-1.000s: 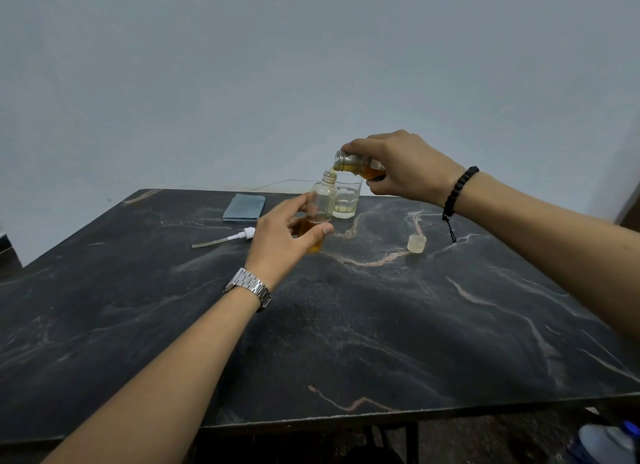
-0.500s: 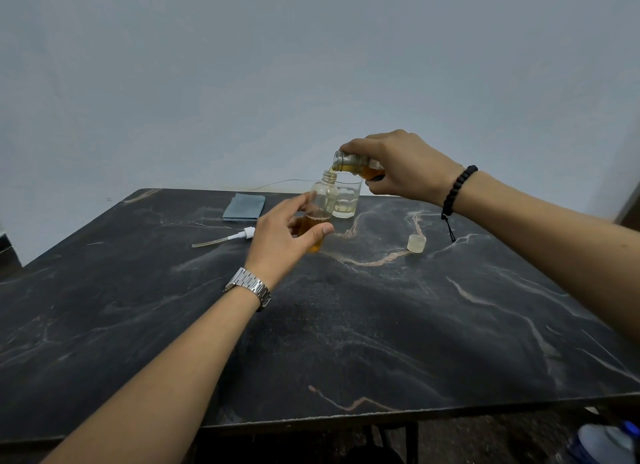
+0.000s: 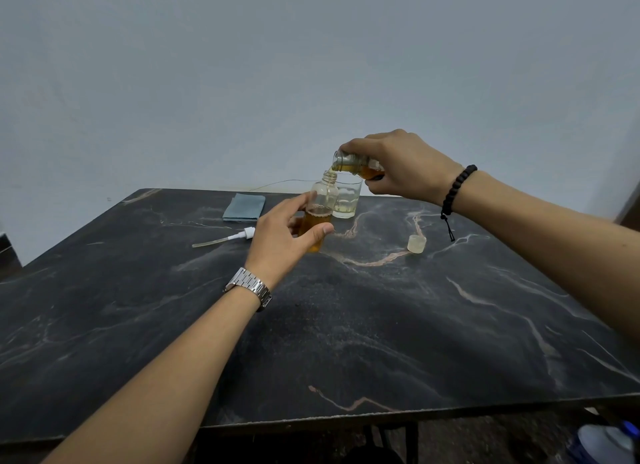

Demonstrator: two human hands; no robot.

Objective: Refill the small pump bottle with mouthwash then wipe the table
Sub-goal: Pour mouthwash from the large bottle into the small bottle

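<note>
A small clear pump bottle (image 3: 322, 200) stands upright on the dark marble table (image 3: 346, 325), about half full of amber liquid, its neck uncapped. My left hand (image 3: 284, 235) grips its lower part. My right hand (image 3: 401, 167) holds a mouthwash bottle (image 3: 353, 162) tipped on its side, its mouth just above the pump bottle's neck, with amber liquid running in. The white pump head with its tube (image 3: 228, 237) lies on the table to the left. A folded grey-blue cloth (image 3: 244, 207) lies at the back.
A drinking glass (image 3: 346, 200) with a little pale liquid stands right behind the pump bottle. A small translucent cap (image 3: 416, 244) rests on the table to the right. A blue-capped container (image 3: 606, 443) sits on the floor at the lower right.
The amber level in the pump bottle has risen slightly. Both hands stay nearly where they were.
</note>
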